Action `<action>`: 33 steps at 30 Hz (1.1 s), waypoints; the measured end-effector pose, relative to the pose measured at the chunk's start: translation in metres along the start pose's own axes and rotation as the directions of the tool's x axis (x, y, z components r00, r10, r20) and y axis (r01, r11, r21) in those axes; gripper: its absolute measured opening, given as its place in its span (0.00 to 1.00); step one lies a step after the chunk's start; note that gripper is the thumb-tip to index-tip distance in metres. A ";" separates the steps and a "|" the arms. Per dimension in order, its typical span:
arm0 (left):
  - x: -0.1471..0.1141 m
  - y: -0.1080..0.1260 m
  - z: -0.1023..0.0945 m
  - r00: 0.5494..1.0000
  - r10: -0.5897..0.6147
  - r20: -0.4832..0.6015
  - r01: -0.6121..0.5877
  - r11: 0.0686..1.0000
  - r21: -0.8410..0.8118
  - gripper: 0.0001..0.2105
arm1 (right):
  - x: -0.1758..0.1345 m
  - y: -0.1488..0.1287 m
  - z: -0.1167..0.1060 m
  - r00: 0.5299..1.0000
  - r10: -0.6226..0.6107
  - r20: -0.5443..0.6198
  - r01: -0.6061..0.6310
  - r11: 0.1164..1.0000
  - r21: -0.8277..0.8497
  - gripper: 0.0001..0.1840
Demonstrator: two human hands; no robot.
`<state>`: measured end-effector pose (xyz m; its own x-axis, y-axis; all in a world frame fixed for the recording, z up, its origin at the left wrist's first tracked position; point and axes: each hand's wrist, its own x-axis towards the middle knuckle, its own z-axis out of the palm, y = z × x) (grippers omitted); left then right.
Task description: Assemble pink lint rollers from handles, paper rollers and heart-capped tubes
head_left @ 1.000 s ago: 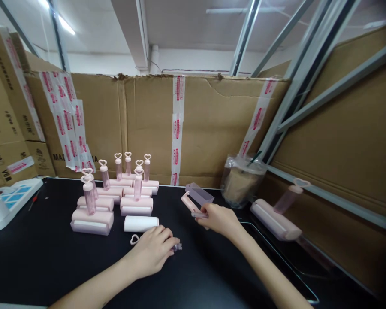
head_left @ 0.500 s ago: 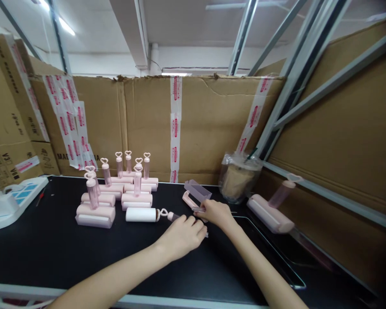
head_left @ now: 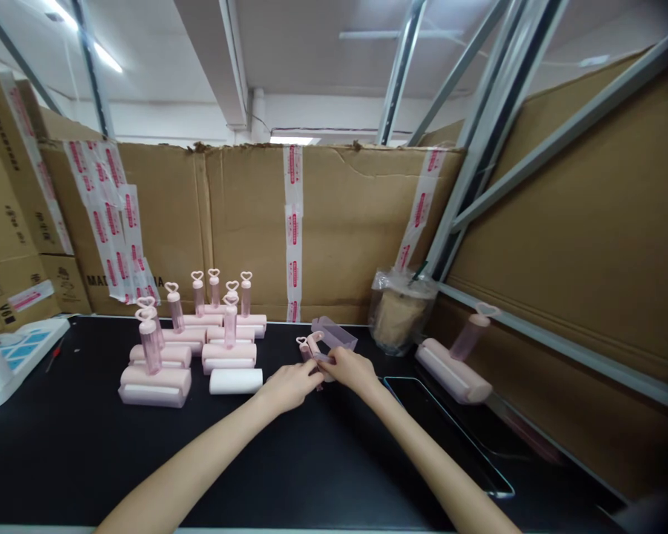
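My left hand (head_left: 289, 387) is closed around a lint roller handle (head_left: 305, 351), whose pink heart-shaped loop shows above the fingers. Close against it, my right hand (head_left: 353, 368) pinches a pink lint roller frame (head_left: 314, 343). Fingers hide where handle and frame meet, so I cannot tell whether they are joined. Just behind the hands lies a translucent purple cover (head_left: 337, 334). A white adhesive paper roll (head_left: 235, 381) rests on the black tabletop left of my left hand.
Several assembled pink lint rollers (head_left: 154, 386) stand at the left. Another lint roller (head_left: 455, 372) sits at the right, near a bagged drink cup (head_left: 399, 317) and a dark flat tray-like panel (head_left: 445, 434). A white power strip (head_left: 25, 360) lies far left; cardboard (head_left: 250, 230) walls the back.
My left hand has brought the handle up beside the frame, its heart loop now pointing upward. Both hands have drawn closer together. The view has shifted slightly.
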<state>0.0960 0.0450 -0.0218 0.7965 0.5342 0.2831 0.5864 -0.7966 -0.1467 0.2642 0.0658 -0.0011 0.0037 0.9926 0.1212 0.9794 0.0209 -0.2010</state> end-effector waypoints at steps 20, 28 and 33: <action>-0.099 -0.039 -0.059 0.937 -0.349 0.020 0.350 0.935 -0.051 0.15 | 0.008 0.095 -0.060 0.954 -0.299 0.037 0.299 0.954 0.013 0.05; -0.102 -0.036 -0.040 0.924 -0.382 0.023 0.382 0.924 -0.010 0.18 | 0.008 0.087 -0.040 0.957 -0.285 0.055 0.288 0.955 -0.071 0.08; -0.107 -0.036 -0.051 0.932 -0.363 -0.018 0.362 0.932 -0.031 0.17 | -0.013 0.039 -0.044 0.907 -0.409 -0.099 0.409 0.912 -0.018 0.12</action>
<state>-0.0181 0.0025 0.0013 0.5267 0.7817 0.3340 0.8303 -0.5574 -0.0050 0.3112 0.0488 0.0324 -0.3769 0.8802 0.2886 0.8988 0.4228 -0.1160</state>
